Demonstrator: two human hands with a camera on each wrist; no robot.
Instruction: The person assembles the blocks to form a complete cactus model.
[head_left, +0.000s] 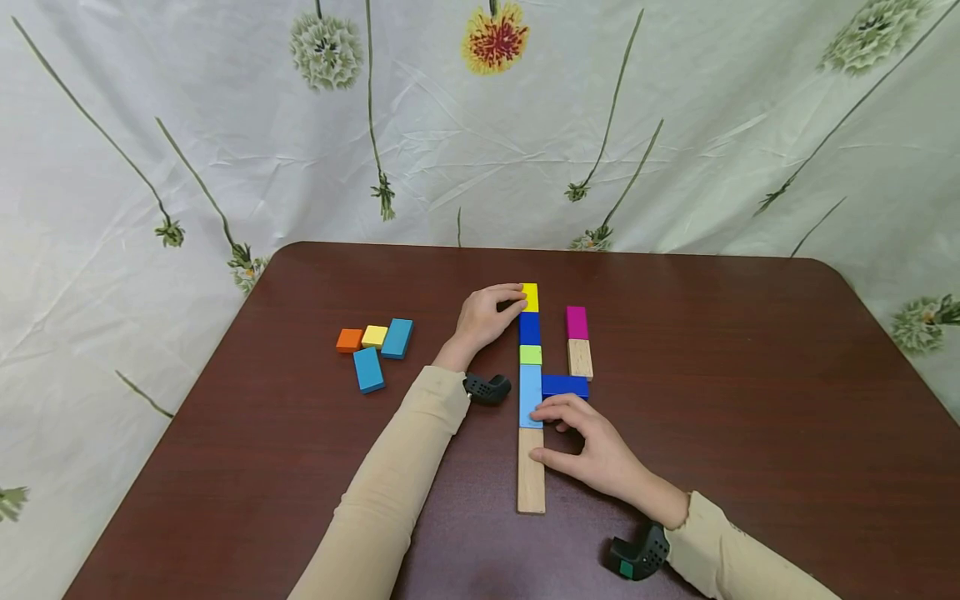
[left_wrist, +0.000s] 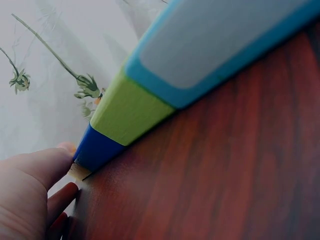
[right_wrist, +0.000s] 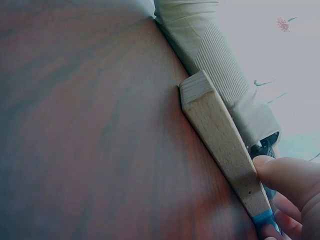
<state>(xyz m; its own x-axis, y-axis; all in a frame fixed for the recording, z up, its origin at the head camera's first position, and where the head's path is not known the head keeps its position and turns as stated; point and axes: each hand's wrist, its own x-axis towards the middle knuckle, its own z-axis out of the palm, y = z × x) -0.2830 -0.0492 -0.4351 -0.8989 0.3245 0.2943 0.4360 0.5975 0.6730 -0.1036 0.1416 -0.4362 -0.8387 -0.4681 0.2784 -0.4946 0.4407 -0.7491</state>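
"On the brown table (head_left: pixel 750 400), what is touched?"

"Yellow block (head_left: pixel 532 298), just right of the left hand's (head_left: pixel 478 323) uncurled fingers; light-blue block (head_left: pixel 529 385) and long wooden block (head_left: pixel 531 479), against the right hand's (head_left: pixel 600 450) parted fingers."

Both arms (head_left: pixel 393 475) forward, sleeved; fingers (head_left: pixel 564 404) parted

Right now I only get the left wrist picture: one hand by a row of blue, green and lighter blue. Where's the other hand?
Observer: The right hand has its thumb against a plain wooden block at the row's near end.
Visitor: Does anything stick out sideways?
Observer: Yes, a dark blue block lies crosswise beside the light blue block.
Visitor: Any others lying about?
Observer: Four sit left of the left hand: an orange block, a yellow block and two blue blocks.
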